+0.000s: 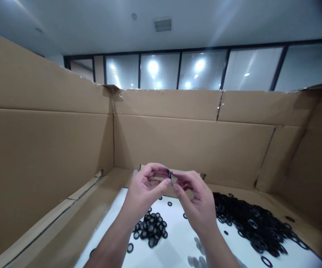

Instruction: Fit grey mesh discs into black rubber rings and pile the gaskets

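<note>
My left hand (144,190) and my right hand (195,199) are raised above the white surface, their fingertips meeting on a small black rubber ring (169,174). The ring stands edge-on, mostly hidden by the fingers. Below my hands lies a small heap of black rubber rings (150,227). A much larger heap of the same rings (250,223) spreads to the right of my right hand. Several loose rings (130,248) lie scattered on the white surface (177,245).
Tall corrugated cardboard walls (191,145) surround the white surface on the left, back and right, with taped seams and creases. Beyond them stand a glass partition with blinds (161,70) and a ceiling.
</note>
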Tool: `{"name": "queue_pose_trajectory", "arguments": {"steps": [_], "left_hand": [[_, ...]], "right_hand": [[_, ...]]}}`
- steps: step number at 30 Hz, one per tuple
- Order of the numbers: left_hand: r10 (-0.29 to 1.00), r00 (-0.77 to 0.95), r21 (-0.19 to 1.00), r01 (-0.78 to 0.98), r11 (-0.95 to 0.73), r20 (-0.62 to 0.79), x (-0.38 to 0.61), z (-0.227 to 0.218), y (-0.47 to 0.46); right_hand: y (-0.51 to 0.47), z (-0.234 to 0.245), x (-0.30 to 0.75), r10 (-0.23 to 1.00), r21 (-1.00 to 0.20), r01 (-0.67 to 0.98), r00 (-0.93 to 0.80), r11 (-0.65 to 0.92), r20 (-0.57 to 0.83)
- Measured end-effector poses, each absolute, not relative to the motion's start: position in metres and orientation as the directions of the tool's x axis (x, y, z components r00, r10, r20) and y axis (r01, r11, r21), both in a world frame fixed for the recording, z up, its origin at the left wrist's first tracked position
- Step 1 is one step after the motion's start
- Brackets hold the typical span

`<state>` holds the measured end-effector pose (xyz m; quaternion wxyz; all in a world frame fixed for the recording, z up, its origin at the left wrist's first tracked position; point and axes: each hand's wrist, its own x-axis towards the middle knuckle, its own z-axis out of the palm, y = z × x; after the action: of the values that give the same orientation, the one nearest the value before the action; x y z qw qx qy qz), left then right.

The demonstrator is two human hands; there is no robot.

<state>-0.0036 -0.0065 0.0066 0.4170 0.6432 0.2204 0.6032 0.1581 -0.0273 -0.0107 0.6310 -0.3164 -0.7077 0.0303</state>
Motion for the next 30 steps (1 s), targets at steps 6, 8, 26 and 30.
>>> {"name": "queue_pose_trajectory", "arguments": {"steps": [6, 8, 26, 30], "left_hand": [[0.673, 0.151, 0.670, 0.077, -0.738, 0.724, -0.003, 0.006, -0.014], [0.661, 0.159, 0.650, 0.123, -0.750, 0.733, -0.004, 0.005, -0.014], [0.839, 0.197, 0.841, -0.324, -0.432, 0.507, -0.002, 0.005, -0.001], [0.859, 0.181, 0.853, -0.327, -0.407, 0.479, 0.000, 0.004, -0.001]], "right_hand": [[-0.026, -0.014, 0.159, 0.610, -0.599, 0.222, 0.023, 0.769, 0.792], [-0.025, -0.014, 0.158, 0.646, -0.640, 0.191, 0.039, 0.744, 0.763], [-0.020, -0.020, 0.158, 0.602, -0.492, 0.564, -0.011, 0.663, 0.798], [-0.017, -0.025, 0.154, 0.620, -0.494, 0.602, -0.002, 0.627, 0.785]]}}
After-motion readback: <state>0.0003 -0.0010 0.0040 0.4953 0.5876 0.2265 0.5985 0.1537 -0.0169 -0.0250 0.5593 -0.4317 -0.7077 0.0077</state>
